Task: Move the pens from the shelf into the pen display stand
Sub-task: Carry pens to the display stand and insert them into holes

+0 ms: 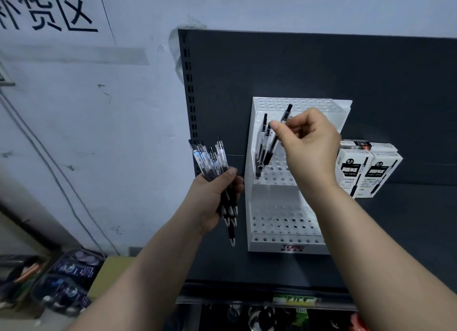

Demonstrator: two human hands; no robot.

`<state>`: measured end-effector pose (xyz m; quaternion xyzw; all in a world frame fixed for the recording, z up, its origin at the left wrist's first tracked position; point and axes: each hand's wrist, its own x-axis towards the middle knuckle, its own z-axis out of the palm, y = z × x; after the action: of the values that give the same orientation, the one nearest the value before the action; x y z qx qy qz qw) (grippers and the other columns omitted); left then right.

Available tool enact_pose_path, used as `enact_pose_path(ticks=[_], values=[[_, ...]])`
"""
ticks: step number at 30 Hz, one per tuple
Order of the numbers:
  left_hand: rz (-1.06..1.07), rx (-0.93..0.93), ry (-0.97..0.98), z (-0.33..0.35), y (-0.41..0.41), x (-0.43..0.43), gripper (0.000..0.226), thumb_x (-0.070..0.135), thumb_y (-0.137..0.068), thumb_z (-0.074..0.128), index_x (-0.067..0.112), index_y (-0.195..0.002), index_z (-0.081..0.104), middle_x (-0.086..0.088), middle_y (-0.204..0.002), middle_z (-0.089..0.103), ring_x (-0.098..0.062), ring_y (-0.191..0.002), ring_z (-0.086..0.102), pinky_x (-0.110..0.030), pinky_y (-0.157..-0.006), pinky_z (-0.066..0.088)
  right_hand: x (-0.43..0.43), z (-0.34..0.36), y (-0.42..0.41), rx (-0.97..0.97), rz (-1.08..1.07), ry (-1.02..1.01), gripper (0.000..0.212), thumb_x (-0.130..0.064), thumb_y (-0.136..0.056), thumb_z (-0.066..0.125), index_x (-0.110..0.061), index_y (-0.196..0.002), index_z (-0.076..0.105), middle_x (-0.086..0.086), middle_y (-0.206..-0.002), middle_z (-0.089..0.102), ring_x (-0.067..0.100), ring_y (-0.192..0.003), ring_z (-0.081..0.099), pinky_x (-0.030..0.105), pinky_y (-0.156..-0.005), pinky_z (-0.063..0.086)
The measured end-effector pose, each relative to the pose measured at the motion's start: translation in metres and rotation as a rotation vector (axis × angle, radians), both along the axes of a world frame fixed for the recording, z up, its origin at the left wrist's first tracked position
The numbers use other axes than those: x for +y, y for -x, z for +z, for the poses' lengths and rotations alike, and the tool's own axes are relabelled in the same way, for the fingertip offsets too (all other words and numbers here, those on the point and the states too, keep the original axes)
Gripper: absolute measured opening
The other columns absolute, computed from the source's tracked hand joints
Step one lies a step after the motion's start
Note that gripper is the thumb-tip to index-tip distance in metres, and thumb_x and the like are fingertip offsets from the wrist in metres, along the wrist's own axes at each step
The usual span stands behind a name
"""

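Note:
A white tiered pen display stand (pixel 279 222) with rows of holes stands on the dark shelf. Two black pens (pixel 262 142) stick upright in its upper left holes. My right hand (pixel 309 142) pinches a third black pen (pixel 274 142), tilted, its lower end at the holes beside the other two. My left hand (pixel 215 197), to the left of the stand, grips a bundle of several clear-and-black pens (pixel 210 160), tips pointing down.
Two white pen boxes (pixel 366 172) stand right of the stand against the dark back panel (pixel 321 66). A shelf edge with a label strip (pixel 294 299) runs below. Packs of bottles (pixel 71 276) and a cardboard box (pixel 111 271) lie on the floor at lower left.

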<state>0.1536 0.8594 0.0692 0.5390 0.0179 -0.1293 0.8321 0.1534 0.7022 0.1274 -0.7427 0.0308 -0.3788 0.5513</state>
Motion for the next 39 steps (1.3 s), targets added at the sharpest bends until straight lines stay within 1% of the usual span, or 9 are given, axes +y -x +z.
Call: enact_pose_path(ticks=[6,13,17,21,23,27,30,32,39], values=[[-0.061,-0.007,0.007,0.0,0.003,0.001,0.009,0.009,-0.091,0.056,0.009,-0.086,0.064,-0.005,-0.069,0.067,-0.013,-0.062,0.065,-0.026,-0.06,0.054,0.008,-0.031,-0.011,0.158,0.015,0.05,0.029,-0.023,-0.081,0.074,-0.007,-0.07,0.053,-0.005,-0.057,0.053,0.006,-0.051,0.044,0.028,-0.056,0.043],[-0.192,-0.02,-0.045,-0.001,0.009,0.001,0.021,0.014,-0.091,0.057,-0.006,-0.093,0.063,-0.008,-0.071,0.067,-0.014,-0.065,0.065,-0.026,-0.061,0.054,0.007,-0.035,-0.016,0.198,0.007,0.085,0.029,-0.026,-0.079,0.074,-0.008,-0.07,0.053,-0.003,-0.057,0.053,0.01,-0.054,0.045,0.035,-0.06,0.046],[-0.21,-0.013,-0.015,0.0,0.012,-0.001,0.02,0.013,-0.088,0.059,-0.006,-0.096,0.062,-0.008,-0.074,0.069,-0.014,-0.066,0.066,-0.027,-0.062,0.055,0.002,-0.033,-0.002,0.185,0.017,0.099,0.025,-0.039,-0.079,0.073,-0.022,-0.094,0.063,-0.006,-0.073,0.058,0.008,-0.068,0.055,0.026,-0.067,0.046],[-0.318,-0.024,0.013,0.003,0.016,-0.005,0.016,0.016,-0.084,0.061,0.004,-0.094,0.063,-0.009,-0.077,0.069,-0.017,-0.068,0.066,-0.029,-0.062,0.055,0.005,-0.03,0.023,0.282,0.316,0.184,0.013,-0.023,-0.089,0.065,-0.01,-0.091,0.069,0.006,-0.077,0.066,0.012,-0.072,0.058,0.032,-0.068,0.051],[-0.377,-0.028,0.021,0.004,0.018,-0.009,0.018,0.018,-0.081,0.061,0.006,-0.094,0.063,-0.009,-0.077,0.069,-0.017,-0.068,0.066,-0.028,-0.061,0.054,0.002,-0.027,0.026,0.373,0.484,0.022,0.013,-0.012,-0.09,0.063,-0.001,-0.087,0.069,0.021,-0.079,0.066,0.016,-0.069,0.056,0.028,-0.063,0.05],[-0.372,-0.033,0.055,0.001,0.015,-0.016,0.021,0.018,-0.079,0.062,0.006,-0.096,0.064,-0.011,-0.079,0.068,-0.02,-0.071,0.066,-0.029,-0.064,0.055,-0.01,-0.017,0.026,0.458,0.557,-0.229,0.005,-0.011,-0.08,0.07,-0.008,-0.078,0.067,0.012,-0.08,0.07,0.014,-0.066,0.058,0.021,-0.058,0.046],[-0.364,-0.044,0.067,0.001,0.012,-0.018,0.014,0.015,-0.08,0.061,0.006,-0.09,0.063,-0.011,-0.08,0.067,-0.021,-0.072,0.066,-0.029,-0.063,0.054,-0.014,-0.012,0.022,0.422,0.512,-0.336,0.024,-0.019,-0.064,0.076,-0.01,-0.07,0.054,0.018,-0.067,0.059,0.012,-0.047,0.05,0.023,-0.046,0.038],[-0.361,-0.052,0.068,0.003,0.012,-0.02,0.011,0.013,-0.08,0.061,0.006,-0.088,0.061,-0.01,-0.08,0.067,-0.02,-0.071,0.066,-0.029,-0.062,0.054,-0.013,-0.008,0.017,0.384,0.457,-0.352,0.03,-0.015,-0.068,0.078,-0.012,-0.069,0.048,0.015,-0.059,0.047,0.012,-0.039,0.042,0.022,-0.04,0.032],[-0.283,-0.079,0.118,0.019,0.001,-0.024,0.014,0.01,-0.086,0.058,0.0,-0.096,0.059,-0.01,-0.078,0.068,-0.018,-0.068,0.068,-0.027,-0.06,0.055,-0.021,0.013,0.01,0.287,0.58,-0.492,0.011,0.004,-0.081,0.062,-0.006,-0.076,0.06,0.001,-0.054,0.065,0.008,-0.046,0.059,0.017,-0.047,0.05]])
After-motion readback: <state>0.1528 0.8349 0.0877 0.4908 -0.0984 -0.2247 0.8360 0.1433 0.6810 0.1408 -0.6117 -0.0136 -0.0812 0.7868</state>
